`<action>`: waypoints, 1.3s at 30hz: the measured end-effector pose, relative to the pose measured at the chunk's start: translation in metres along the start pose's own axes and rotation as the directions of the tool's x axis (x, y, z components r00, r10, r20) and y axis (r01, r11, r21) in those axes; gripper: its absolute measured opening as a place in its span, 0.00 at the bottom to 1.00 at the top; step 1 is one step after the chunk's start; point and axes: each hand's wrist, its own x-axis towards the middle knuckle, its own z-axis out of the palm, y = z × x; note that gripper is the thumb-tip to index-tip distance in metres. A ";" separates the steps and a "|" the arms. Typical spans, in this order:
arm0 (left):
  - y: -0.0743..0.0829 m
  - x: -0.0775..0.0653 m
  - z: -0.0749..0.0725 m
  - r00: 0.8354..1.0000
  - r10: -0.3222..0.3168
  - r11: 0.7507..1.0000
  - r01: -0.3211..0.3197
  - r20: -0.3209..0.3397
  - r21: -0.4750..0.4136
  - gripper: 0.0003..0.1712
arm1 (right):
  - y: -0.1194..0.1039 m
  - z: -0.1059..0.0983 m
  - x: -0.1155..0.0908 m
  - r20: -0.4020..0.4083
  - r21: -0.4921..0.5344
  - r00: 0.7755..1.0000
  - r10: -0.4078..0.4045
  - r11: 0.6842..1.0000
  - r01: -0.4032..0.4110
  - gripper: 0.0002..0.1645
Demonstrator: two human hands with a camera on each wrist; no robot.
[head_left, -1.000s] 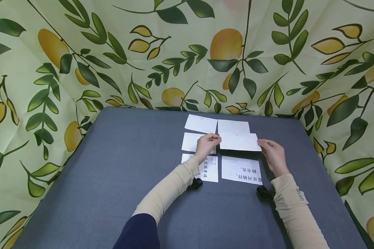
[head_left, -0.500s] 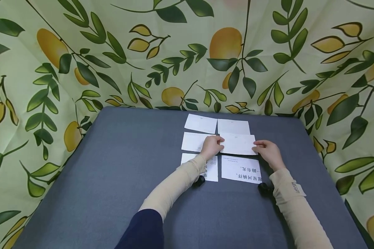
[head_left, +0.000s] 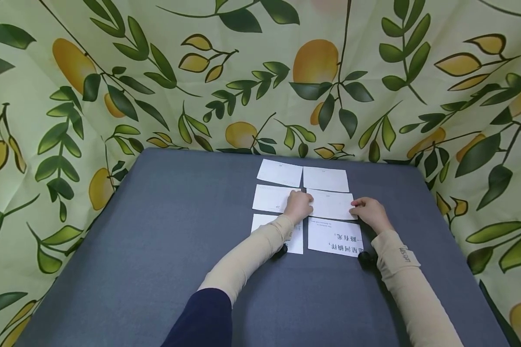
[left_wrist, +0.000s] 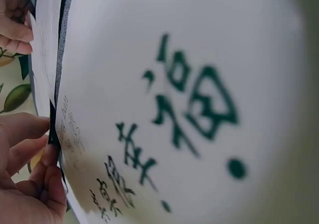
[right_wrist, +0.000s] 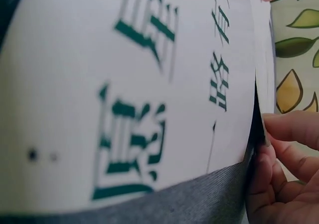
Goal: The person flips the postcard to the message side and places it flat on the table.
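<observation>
A white card [head_left: 332, 205] lies in the middle row of the right column, low against the table. My left hand [head_left: 298, 206] pinches its left edge, and my right hand [head_left: 372, 213] pinches its right edge. In the left wrist view, the left hand [left_wrist: 30, 169] has thumb and fingers together at a card edge. The right wrist view likewise has the right hand [right_wrist: 286, 164] with its fingertips at the edge. Nearest me are two cards with dark green writing, the right one [head_left: 335, 236] in full view and the left one [head_left: 296, 245] partly covered by my left forearm.
Two more white cards, left [head_left: 280, 172] and right [head_left: 325, 179], form the far row. Another white card [head_left: 271, 197] lies left of my left hand, partly hidden by it. The table [head_left: 156, 231] has a grey cloth, and a leaf-patterned curtain [head_left: 260, 72] hangs behind.
The held card has come down and toward me, uncovering more of the far right card. My left hand has moved slightly right and toward me; my right hand has shifted slightly left and nearer.
</observation>
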 end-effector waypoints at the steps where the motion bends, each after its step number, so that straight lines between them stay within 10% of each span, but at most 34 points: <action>1: 0.001 0.000 0.000 1.000 0.010 1.000 -0.010 -0.004 0.025 0.14 | -0.001 0.000 0.000 -0.003 -0.014 1.000 -0.010 1.000 0.010 0.21; 18: -0.006 0.004 0.009 0.997 0.076 0.970 -0.071 -0.012 0.232 0.07 | -0.008 0.000 0.001 0.052 -0.197 0.997 -0.064 0.978 0.073 0.20; 39: -0.047 -0.040 -0.028 0.993 0.041 0.989 -0.057 -0.114 -0.140 0.16 | -0.021 0.020 -0.045 -0.065 0.004 0.986 -0.152 0.988 0.153 0.32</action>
